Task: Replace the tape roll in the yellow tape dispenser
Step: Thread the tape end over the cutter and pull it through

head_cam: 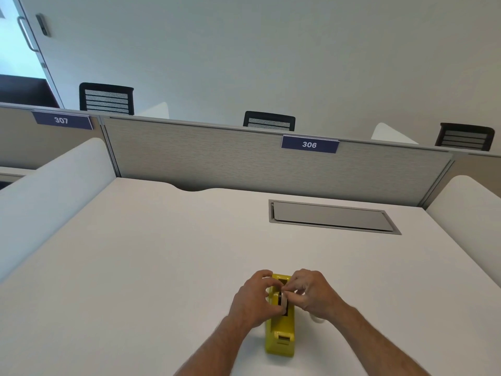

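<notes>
A yellow tape dispenser stands on the white desk, its cutter end toward me. In its slot sits a pale tape roll on a dark hub. My left hand wraps the dispenser's left side, with fingers on the roll. My right hand pinches the roll's top edge from the right. Partly hidden behind my right wrist, a second whitish roll lies on the desk.
A grey cable hatch is set into the desk at the back right. Fabric partition panels with tags 306 and 307 close off the back; white side screens flank the desk. Black chairs stand beyond.
</notes>
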